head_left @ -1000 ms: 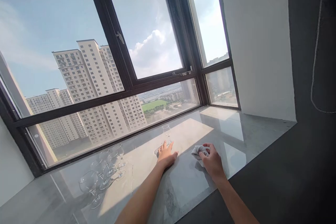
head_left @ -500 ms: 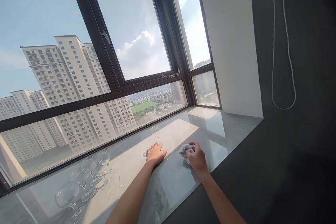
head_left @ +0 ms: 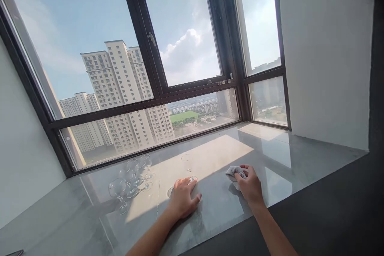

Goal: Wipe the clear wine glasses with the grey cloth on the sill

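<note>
My left hand [head_left: 183,199] is low over the sill, fingers curved down over a clear glass whose rounded edge [head_left: 170,192] shows at their left; most of that glass is hidden. Just beyond the fingertips stands a clear stemmed glass [head_left: 186,162], faint against the bright stone. Off to the right, my right hand [head_left: 250,186] pinches a crumpled pale grey cloth [head_left: 235,175] between thumb and fingers, close above the surface. Several clear wine glasses [head_left: 117,188] stand upright in a cluster to the left of my left hand.
The grey polished stone sill [head_left: 216,212] runs beneath a dark-framed window [head_left: 192,100], with sunlit patches and reflections on it. A white wall [head_left: 327,68] bounds the right side. The sill's front edge drops to a dark area at lower right.
The view has swung left, bringing the left wall into sight and shifting everything rightward. My left hand sits slightly nearer to me relative to the standing glass. My right hand keeps the cloth.
</note>
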The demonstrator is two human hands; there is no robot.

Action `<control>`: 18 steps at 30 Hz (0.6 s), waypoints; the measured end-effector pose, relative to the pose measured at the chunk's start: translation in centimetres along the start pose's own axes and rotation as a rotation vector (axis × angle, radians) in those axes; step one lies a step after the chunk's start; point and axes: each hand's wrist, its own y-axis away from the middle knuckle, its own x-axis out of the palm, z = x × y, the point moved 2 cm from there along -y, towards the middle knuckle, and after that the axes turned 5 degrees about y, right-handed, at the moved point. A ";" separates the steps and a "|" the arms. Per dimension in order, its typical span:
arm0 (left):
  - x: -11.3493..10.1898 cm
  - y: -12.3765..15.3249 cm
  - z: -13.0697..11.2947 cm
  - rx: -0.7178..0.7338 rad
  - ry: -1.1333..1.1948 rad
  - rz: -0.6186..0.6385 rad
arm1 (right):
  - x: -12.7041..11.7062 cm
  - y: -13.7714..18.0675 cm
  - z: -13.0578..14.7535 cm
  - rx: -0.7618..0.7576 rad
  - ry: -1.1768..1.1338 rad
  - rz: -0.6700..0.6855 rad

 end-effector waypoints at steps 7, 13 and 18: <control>-3.9 8.9 7.3 -0.336 -0.151 -0.102 | -0.2 0.0 -0.2 0.047 0.073 0.037; -5.0 10.9 10.2 -0.460 -0.168 -0.115 | 0.0 -0.5 -1.1 0.027 0.139 0.021; -4.6 10.8 10.2 -0.564 -0.148 -0.153 | 0.2 -0.6 -1.1 0.011 0.199 0.027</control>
